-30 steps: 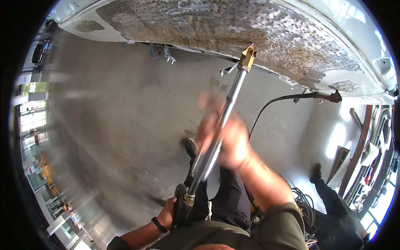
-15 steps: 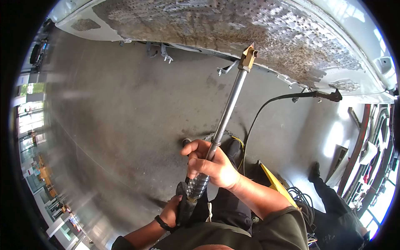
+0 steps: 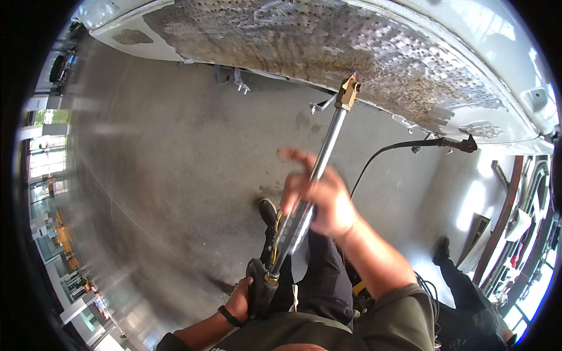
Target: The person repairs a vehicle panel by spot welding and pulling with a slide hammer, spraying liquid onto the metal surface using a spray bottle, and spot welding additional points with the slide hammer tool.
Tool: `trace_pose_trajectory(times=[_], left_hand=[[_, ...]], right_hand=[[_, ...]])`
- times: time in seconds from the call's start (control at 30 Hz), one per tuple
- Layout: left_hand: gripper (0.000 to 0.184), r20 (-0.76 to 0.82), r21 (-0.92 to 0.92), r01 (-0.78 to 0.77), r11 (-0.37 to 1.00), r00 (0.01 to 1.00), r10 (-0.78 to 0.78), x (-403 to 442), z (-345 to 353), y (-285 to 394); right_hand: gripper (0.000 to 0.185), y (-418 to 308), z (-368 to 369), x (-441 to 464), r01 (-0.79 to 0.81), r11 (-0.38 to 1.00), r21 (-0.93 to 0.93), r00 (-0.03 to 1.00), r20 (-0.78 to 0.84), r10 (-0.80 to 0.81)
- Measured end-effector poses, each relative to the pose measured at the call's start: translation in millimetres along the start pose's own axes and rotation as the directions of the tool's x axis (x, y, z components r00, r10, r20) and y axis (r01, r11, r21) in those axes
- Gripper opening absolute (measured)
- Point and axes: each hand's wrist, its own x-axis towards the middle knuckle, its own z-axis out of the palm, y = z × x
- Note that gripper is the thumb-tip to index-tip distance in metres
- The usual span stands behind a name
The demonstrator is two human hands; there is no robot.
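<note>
A long, straight tool with a polished silver metal shaft runs from the lower middle of the frame to the upper middle. Its angular brass-coloured head ends in a point that appears to meet the lower part of a large white vehicle panel across the top.

The left hand, lower left of centre, is closed around the black grip at the tool's rear. The right hand, near the centre, lies about the shaft with one finger stretched toward the left; blur hides whether it is clasping firmly or loosely.

At the right, a thin black cable leads to a dark metal clamp at the panel's lower edge.

As for progress, the panel's broad middle is already bared to mottled metal and dotted with many small dark marks, which suggests work well under way. The surface looks uneven, so smoothing seems unfinished; white paint remains toward both ends, and no fresh coating shows.
</note>
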Motion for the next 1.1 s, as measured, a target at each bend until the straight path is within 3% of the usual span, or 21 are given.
trace_pose_trajectory(times=[0.07,0.1,0.17,0.23,0.3,0.4,0.63,0.83,0.93,1.1], left_hand=[[0.062,0.031,0.032,0.005,0.999,1.000,-0.006,5,-10,-6],[0.062,0.047,0.022,0.021,1.000,0.999,-0.022,5,-13,-8],[0.062,0.054,0.029,0.018,0.999,0.998,-0.020,2,-16,-10],[0.063,0.041,0.052,-0.025,0.998,0.999,0.023,-6,-12,-7],[0.063,0.073,0.037,0.002,0.999,0.997,-0.005,-12,-8,3],[0.062,0.083,0.036,0.022,0.999,0.996,-0.025,-5,-14,-1],[0.055,0.082,-0.076,0.076,0.994,0.994,-0.069,12,-6,-9],[0.055,0.046,0.071,0.027,0.997,0.998,-0.030,3,8,-8],[0.054,0.019,-0.013,0.080,0.997,0.997,-0.079,-2,19,-4],[0.055,0.115,0.090,-0.008,0.996,0.993,-0.003,10,3,-9]], right_hand=[[0.062,-34,-21,31,0.041,0.998,-0.057,0.999,-0.027,-0.042],[0.061,-40,-26,40,0.035,0.985,0.169,0.998,-0.048,-0.027],[0.059,-26,-16,32,0.104,0.980,0.170,0.990,-0.107,-0.087],[0.050,19,8,-8,0.112,0.977,0.181,0.993,0.014,-0.116],[0.043,78,36,-47,-0.140,0.896,0.421,0.990,0.040,0.136],[0.039,75,36,-54,-0.134,0.939,0.318,0.988,-0.027,0.150],[0.043,60,20,-53,-0.164,0.954,0.251,0.986,0.035,0.160],[0.038,59,22,-50,-0.165,0.961,0.220,0.986,0.051,0.158],[0.038,56,22,-49,-0.171,0.960,0.223,0.985,0.055,0.163],[0.039,60,17,-48,-0.159,0.964,0.211,0.986,0.084,0.145]])
